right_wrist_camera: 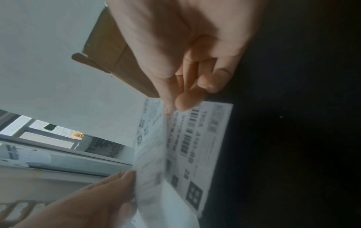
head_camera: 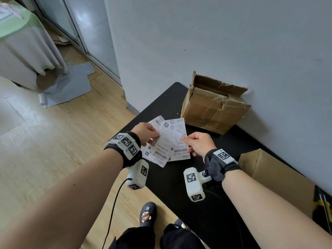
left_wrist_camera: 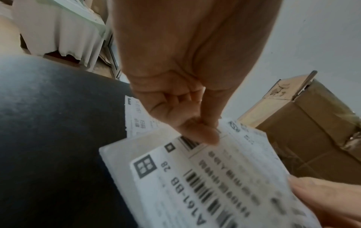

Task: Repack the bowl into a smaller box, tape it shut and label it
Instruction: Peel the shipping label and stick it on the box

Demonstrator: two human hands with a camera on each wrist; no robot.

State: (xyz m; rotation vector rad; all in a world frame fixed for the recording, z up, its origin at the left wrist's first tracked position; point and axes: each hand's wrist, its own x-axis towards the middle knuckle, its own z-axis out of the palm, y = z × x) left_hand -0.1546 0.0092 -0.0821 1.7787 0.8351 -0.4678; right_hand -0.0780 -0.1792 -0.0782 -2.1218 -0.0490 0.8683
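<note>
Above the black table (head_camera: 161, 105) both hands hold a fan of white shipping labels with barcodes. My left hand (head_camera: 152, 139) pinches the left label (head_camera: 158, 151) between thumb and forefinger; the left wrist view shows that pinch (left_wrist_camera: 203, 132) on the sheet (left_wrist_camera: 215, 185). On the right label (head_camera: 177, 141), my right hand (head_camera: 185, 139) grips the edge, its fingertips (right_wrist_camera: 187, 101) closed on the paper (right_wrist_camera: 201, 146). A worn, open cardboard box (head_camera: 213, 108) stands by the wall. A second box (head_camera: 276, 178) sits at my right. No bowl is visible.
A yellow-handled tool (head_camera: 323, 207) lies at the far right edge. Grey sheets (head_camera: 71, 85) lie on the wooden floor to the left. The white wall (head_camera: 233, 42) runs directly behind the table. My shoes (head_camera: 147, 214) stand at the table's near edge.
</note>
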